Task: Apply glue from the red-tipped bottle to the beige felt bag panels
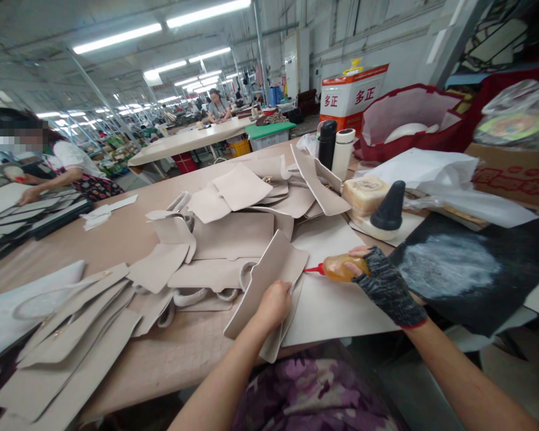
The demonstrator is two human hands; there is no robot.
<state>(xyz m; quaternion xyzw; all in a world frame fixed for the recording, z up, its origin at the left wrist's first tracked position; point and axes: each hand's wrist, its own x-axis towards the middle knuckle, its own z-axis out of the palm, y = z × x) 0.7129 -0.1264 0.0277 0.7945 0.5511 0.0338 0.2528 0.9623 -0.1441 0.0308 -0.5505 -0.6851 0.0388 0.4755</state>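
Note:
My left hand (276,304) is closed on the edge of a beige leather bag panel (265,281), which it holds tilted up over the table. In my right hand (379,281), which wears a dark grey fingerless glove, is an amber squeeze bottle (339,267). Its red nozzle points left, and the tip is at the panel's right edge. Whether glue is coming out is too small to see. Below the bottle lies a pale sheet (336,311). Beyond my left hand, several beige bag pieces (233,233) with rope-like handles are heaped together.
More flat beige pieces (78,341) lie stacked at the left. A dark cone-shaped pot (388,206), a yellowish block (363,193), a black bottle (327,143) and a white bottle (342,154) stand at the back right. Near the right edge lies a smeared black sheet (471,269). A co-worker (72,164) works at the left.

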